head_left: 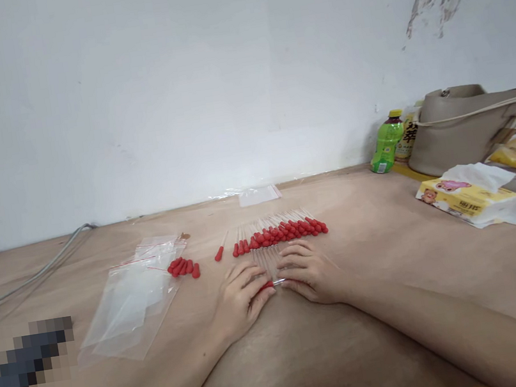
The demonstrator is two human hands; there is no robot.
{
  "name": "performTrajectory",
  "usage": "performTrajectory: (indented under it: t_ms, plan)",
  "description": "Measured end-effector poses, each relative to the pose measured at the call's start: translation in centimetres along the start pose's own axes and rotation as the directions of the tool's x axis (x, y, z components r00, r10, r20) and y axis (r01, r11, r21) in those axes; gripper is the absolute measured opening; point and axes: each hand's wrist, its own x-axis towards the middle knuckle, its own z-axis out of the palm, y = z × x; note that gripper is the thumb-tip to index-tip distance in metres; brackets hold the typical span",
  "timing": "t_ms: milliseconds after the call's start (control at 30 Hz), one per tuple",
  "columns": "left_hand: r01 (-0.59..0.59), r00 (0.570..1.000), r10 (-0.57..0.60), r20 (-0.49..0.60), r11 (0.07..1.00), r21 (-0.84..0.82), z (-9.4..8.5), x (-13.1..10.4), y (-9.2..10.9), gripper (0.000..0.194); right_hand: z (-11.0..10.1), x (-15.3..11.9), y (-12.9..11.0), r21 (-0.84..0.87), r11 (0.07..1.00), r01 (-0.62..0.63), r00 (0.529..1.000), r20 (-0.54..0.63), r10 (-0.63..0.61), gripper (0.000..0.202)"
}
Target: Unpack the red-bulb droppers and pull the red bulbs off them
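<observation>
Near the table's front edge, my left hand (239,298) pinches a red rubber bulb (267,285). My right hand (311,273) grips a thin glass tube (278,281), whose end meets the bulb between my fingertips; how deep it sits inside is hidden. Just beyond my fingers lie several bare glass tubes (266,258) side by side. Behind them is a row of glass droppers (287,232), red bulbs toward me and tubes pointing away. One dropper (219,253) rests apart on the left. Further left, several loose red bulbs (182,267) lie by the plastic bags.
Clear zip bags (120,311) lie flat at left, and a white packet (259,195) is against the wall. A grey cable (50,263) runs along the far left. At right stand a tissue box (472,197), a green bottle (386,143) and a beige handbag (452,132).
</observation>
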Motion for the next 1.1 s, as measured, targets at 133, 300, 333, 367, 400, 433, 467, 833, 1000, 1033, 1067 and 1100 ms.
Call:
performTrajectory:
  t_ms: [133,300,333,367,400,433,467,833,1000,1033,1067,1100]
  plan:
    - [-0.030,0.999,0.030,-0.043,1.000,0.009,0.63,0.20,-0.09,0.014,-0.01,-0.02,-0.09,0.045,0.999,-0.018,1.000,0.014,0.017,0.016]
    - [-0.055,0.996,0.058,-0.072,0.998,0.038,0.38,0.17,-0.02,0.017,0.33,-0.05,-0.12,0.084,0.996,-0.019,1.000,-0.009,0.019,0.016]
    - [-0.070,0.994,0.073,-0.076,0.996,0.046,0.39,0.17,-0.02,0.020,0.43,-0.07,-0.11,0.091,0.996,-0.016,1.000,-0.016,0.017,0.015]
    - [-0.088,0.993,0.092,-0.077,0.995,0.054,0.42,0.17,-0.03,0.022,0.53,-0.09,-0.09,0.095,0.995,-0.011,1.000,-0.022,0.013,0.015]
    - [-0.107,0.991,0.112,-0.077,0.992,0.061,0.46,0.16,-0.04,0.023,0.62,-0.12,-0.08,0.098,0.995,-0.002,1.000,-0.025,0.004,0.015]
    - [-0.123,0.989,0.128,-0.075,0.990,0.067,0.50,0.15,-0.04,0.024,0.69,-0.14,-0.08,0.098,0.995,0.007,1.000,-0.027,-0.004,0.015]
    - [-0.135,0.988,0.140,-0.071,0.988,0.071,0.52,0.14,-0.02,0.023,0.74,-0.16,-0.09,0.099,0.995,0.016,0.999,-0.033,-0.013,0.014]
    - [-0.132,0.989,0.127,0.070,0.989,0.071,0.07,0.12,0.49,0.017,0.28,-0.29,-0.52,0.078,0.995,0.062,0.998,0.015,-0.064,0.014]
    - [-0.095,0.990,0.093,0.109,0.995,0.017,-0.08,0.09,0.43,0.017,0.17,-0.49,-0.51,0.019,0.995,0.100,0.995,-0.004,-0.100,0.012]
    - [-0.088,0.989,0.086,0.116,0.996,0.006,-0.16,0.11,0.45,0.018,0.17,-0.54,-0.50,0.006,0.994,0.109,0.994,-0.016,-0.109,0.012]
    - [-0.080,0.989,0.080,0.126,0.997,-0.005,-0.23,0.11,0.48,0.018,0.15,-0.57,-0.50,-0.006,0.993,0.118,0.993,-0.028,-0.118,0.013]
    - [-0.071,0.988,0.072,0.140,0.997,-0.014,-0.30,0.12,0.49,0.018,0.13,-0.60,-0.49,-0.016,0.992,0.127,0.991,-0.040,-0.127,0.013]
